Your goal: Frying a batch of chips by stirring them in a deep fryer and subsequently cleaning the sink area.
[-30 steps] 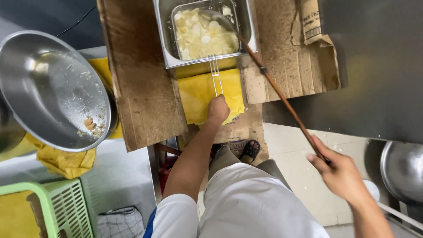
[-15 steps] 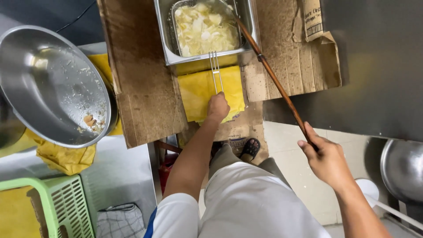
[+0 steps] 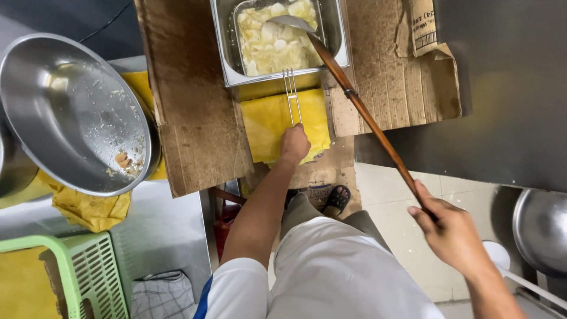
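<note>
My left hand grips the metal wire handle of a fry basket that sits in a square steel fryer vat. Pale yellow chips float in the oil inside. My right hand holds the near end of a long wooden-handled ladle; its metal head rests among the chips at the far side of the basket. A yellow cloth lies under my left hand, on brown cardboard.
A large steel bowl with crumbs stands at the left on yellow cloth. Brown cardboard surrounds the fryer. A green plastic crate is at lower left. Another steel bowl sits at lower right. My sandalled foot is on the tiled floor.
My right hand has moved slightly up and left with the ladle; its head has swept from the basket's right side toward the far middle. My left hand stays on the basket handle.
</note>
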